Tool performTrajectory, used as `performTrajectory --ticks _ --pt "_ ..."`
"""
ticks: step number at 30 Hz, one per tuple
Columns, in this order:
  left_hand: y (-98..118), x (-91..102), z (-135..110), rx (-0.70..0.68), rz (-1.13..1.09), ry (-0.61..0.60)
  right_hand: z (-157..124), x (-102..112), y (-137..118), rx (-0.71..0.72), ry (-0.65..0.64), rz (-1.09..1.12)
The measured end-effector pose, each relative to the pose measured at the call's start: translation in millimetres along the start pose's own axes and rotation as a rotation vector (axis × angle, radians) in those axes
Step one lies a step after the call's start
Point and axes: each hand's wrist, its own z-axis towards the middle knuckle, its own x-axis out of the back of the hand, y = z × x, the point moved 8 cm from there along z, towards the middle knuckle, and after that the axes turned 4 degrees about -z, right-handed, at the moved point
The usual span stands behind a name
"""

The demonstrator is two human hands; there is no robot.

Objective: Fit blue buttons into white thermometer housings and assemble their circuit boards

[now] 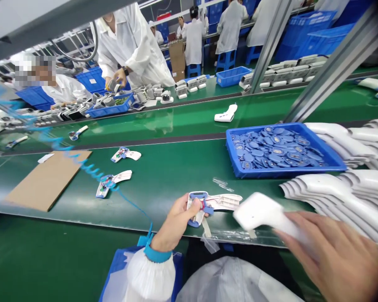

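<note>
My left hand (178, 218) is closed on an open pistol-shaped device half (222, 201), thumb pressed on it near the blue parts. Its white shell shows the inside, with red wiring and blue pieces at the head end. My right hand (334, 256), slightly blurred, grips a smooth white shell half (260, 212) by its handle. That shell is tilted, its broad head towards the device and its outer face up; a gap separates them. A blue wrist strap (157, 253) with a coiled blue cord is on my left wrist.
A blue tray (290, 170) of small blue plastic pieces stands right of centre, beside stacked white shells (337, 193). Two more open device halves (130, 155) and a cardboard sheet (50, 180) lie left. Beyond runs a green conveyor (182, 121); metal posts (272, 46) slant across. Co-workers sit and stand opposite.
</note>
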Motion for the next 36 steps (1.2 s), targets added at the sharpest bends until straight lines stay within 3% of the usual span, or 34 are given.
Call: performTrajectory --ticks 3,7,9,12,15,18,21,24,26,29,33,36 --pt "1.7 -9.5 -0.4 -0.019 0.017 -0.073 18.4 9.2 -72.9 0.378 -0.013 -0.086" --pt "1.5 -18.2 -0.4 -0.049 0.076 -0.134 39.2 -2.3 -122.2 0.494 -0.051 -0.088" --pt "-0.9 -15.0 -0.2 -0.045 0.162 -0.078 40.9 -16.6 -125.3 0.482 -0.091 -0.077" --pt "2.5 -12.7 -2.1 -0.112 0.289 -0.027 38.4 -35.1 -110.3 0.392 -0.180 0.086" --pt "8.9 -16.1 -4.7 -0.166 0.410 -0.031 44.1 -49.1 -91.4 0.178 -0.364 0.411" --pt "16.9 -18.3 -5.7 -0.171 0.529 0.041 60.9 -55.3 -99.6 -0.008 -0.477 0.669" --pt "20.4 -29.8 -5.7 -0.182 0.589 0.046 81.5 -53.8 -121.8 -0.070 -0.332 0.571" --pt "18.2 -40.3 -6.3 -0.228 0.786 0.045 88.4 -49.8 -144.3 0.023 -0.112 0.344" --pt "19.8 -40.2 -7.3 -0.280 0.983 0.101 86.6 -48.5 -151.3 0.086 -0.039 0.318" --pt "23.7 -36.2 -7.2 -0.289 1.013 0.088 86.2 -45.1 -143.5 0.047 -0.019 0.384" --pt "23.7 -35.0 -6.1 -0.213 0.825 -0.013 88.2 -50.1 -123.6 -0.181 -0.103 0.499" --pt "21.6 -36.7 -7.0 -0.259 0.983 0.079 86.6 -60.0 -125.6 -0.246 -0.170 0.541"
